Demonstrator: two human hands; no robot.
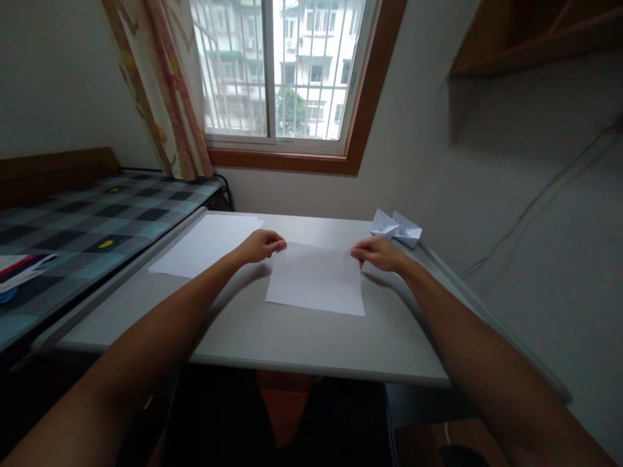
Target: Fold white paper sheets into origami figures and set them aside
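Note:
A white, nearly square sheet of paper (315, 280) is held in front of me over the middle of the white table. My left hand (263, 246) pinches its far left corner between thumb and fingers. At the far right corner, my right hand (377, 252) grips the sheet the same way. The sheet looks flat, with no crease that I can make out. Whether its near edge touches the table I cannot tell. Just beyond my right hand sit two folded paper shapes (407, 229), partly hidden by it.
Several loose white sheets (204, 243) lie on the table's left side, partly behind my left forearm. The white table (311, 360) has a raised edge along its right side, by the wall. A bed with a checked cover (111, 214) adjoins on the left. A window is ahead.

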